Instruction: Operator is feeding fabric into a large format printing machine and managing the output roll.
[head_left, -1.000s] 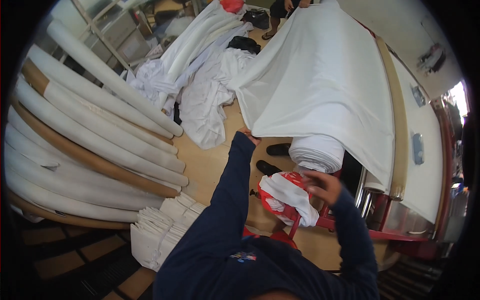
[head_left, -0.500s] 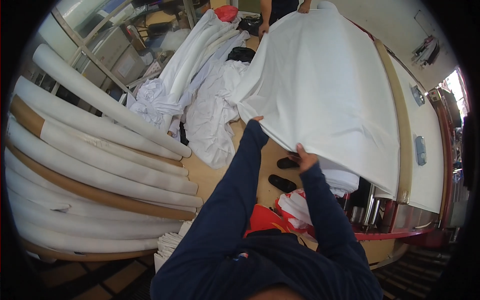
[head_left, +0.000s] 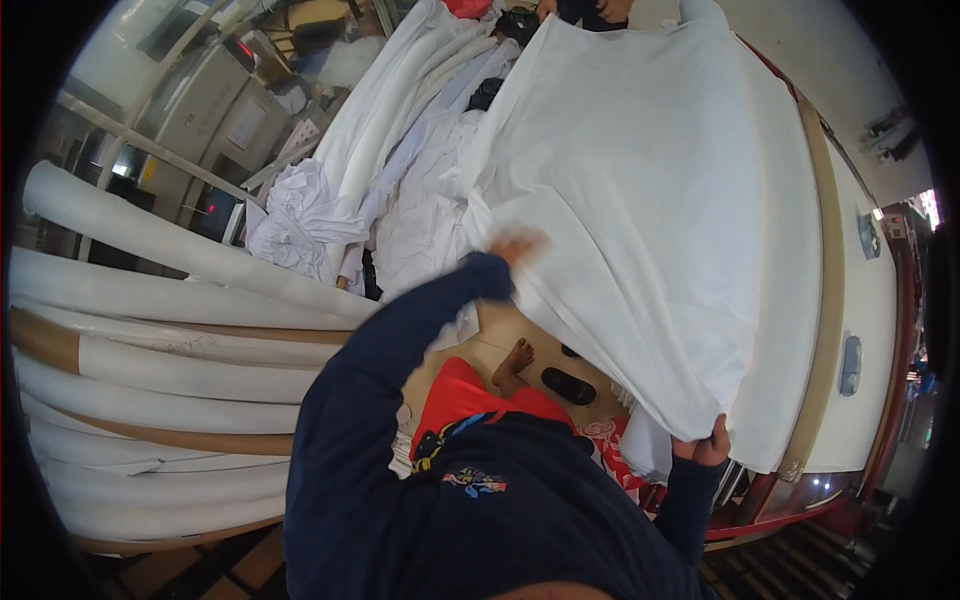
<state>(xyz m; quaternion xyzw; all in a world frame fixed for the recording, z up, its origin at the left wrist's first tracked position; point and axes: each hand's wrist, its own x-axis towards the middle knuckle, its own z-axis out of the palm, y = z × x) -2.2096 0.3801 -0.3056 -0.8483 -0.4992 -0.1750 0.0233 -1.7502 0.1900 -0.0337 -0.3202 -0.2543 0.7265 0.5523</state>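
A broad sheet of white fabric stretches from me to a co-worker at the far end. My right hand pinches its near edge at the lower right, thumb on top, beside the table end. My left hand, smeared by motion, is at the sheet's left edge; its fingers do not show clearly. At the far edge, the co-worker's hands are partly cut off by the frame, near the fabric. Shallow folds run across the cloth between my hands.
Long white rolls are stacked at left, some with brown tube parts. Crumpled white cloth lies on the floor beyond. A long white-topped machine table with a beige bar runs along the right. A black slipper lies by my bare foot.
My right hand has moved right and nearer to me, drawing the fabric's near edge along. The left hand has shifted slightly and is now blurred. My body leans farther into view.
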